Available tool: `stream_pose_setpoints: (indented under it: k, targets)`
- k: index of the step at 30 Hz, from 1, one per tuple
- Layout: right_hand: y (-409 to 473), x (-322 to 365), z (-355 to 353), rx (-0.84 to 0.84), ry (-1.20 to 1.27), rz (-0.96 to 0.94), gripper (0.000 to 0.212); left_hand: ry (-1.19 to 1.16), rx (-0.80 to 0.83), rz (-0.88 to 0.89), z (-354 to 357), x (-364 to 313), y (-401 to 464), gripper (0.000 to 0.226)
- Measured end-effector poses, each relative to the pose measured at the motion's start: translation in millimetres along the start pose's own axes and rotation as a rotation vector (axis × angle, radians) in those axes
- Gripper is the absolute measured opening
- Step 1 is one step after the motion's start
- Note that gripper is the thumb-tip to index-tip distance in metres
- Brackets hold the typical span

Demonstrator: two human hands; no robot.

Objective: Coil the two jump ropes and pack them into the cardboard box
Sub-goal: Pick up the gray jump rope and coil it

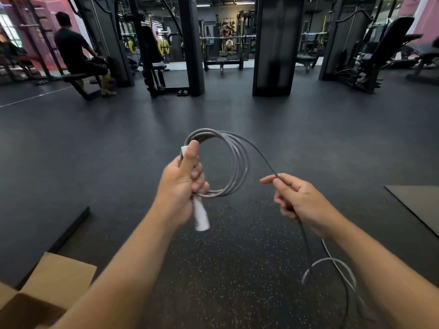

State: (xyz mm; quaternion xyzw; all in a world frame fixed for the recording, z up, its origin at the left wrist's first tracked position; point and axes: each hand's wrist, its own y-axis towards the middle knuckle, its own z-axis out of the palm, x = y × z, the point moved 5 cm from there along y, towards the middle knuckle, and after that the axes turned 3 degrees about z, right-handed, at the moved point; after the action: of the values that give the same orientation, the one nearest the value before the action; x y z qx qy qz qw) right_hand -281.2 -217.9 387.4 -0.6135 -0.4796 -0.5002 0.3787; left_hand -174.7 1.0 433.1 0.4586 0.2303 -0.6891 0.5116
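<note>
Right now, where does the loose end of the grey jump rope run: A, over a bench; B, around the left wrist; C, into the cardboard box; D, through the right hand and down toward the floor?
D: the rope leaves the coil, passes through the right hand and hangs down.

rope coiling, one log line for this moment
left hand grips coil and handle | right hand pinches loose rope | box open, lower left
</note>
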Motion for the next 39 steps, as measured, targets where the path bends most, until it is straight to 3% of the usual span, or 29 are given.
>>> stream_pose_setpoints:
  k: [2, 4, 6, 9, 13, 17, 22, 25, 28, 31, 34, 36, 39]
  targets:
    - [-4, 4, 28, 0.055, 0.126, 0.027, 0.032, -0.167, -0.101, -0.01, 13, 15, -6, 0.038]
    - [-10, 11, 53, 0.108, 0.258, 0.051, 0.054, -0.29, -0.221, 0.004, 21, 25, -12, 0.04]
    - [-16, 21, 71, 0.081, 0.303, 0.021, 0.06, -0.371, -0.319, 0.008, 23, 34, -19, 0.042]
    - [-28, 32, 94, -0.032, 0.289, -0.092, 0.041, -0.347, -0.365, -0.043, 28, 50, -30, 0.046]
    - [-31, 25, 97, -0.205, 0.259, -0.077, 0.019, -0.208, -0.363, -0.068, 23, 60, -34, 0.04]
    - [-12, 34, 73, -0.039, 0.166, -0.047, 0.01, 0.095, -0.198, -0.045, 3, 43, -15, 0.017]
    - [-13, 45, 32, 0.233, -0.294, -0.028, 0.016, 0.757, 0.264, 0.019, -4, -12, 3, 0.058]
    - [-15, 43, 32, 0.345, -0.486, -0.028, 0.017, 1.244, 0.63, 0.053, 23, -20, -11, 0.056]
    - [-14, 43, 36, 0.364, -0.573, -0.048, 0.016, 1.542, 0.755, 0.148, 54, 4, -29, 0.062]
    - [-12, 43, 28, 0.344, -0.567, -0.046, 0.022, 1.623, 0.708, 0.031, 59, 32, -33, 0.067]
    - [-14, 36, 24, 0.37, -0.529, 0.004, 0.042, 1.589, 0.689, -0.066, 53, 48, -31, 0.041]
    - [-16, 37, 25, 0.365, -0.501, 0.005, 0.042, 1.454, 0.709, -0.102, 50, 53, -31, 0.034]
    - [-11, 40, 12, 0.243, -0.155, 0.039, 0.051, 1.096, 0.681, -0.174, 42, 48, -32, 0.023]
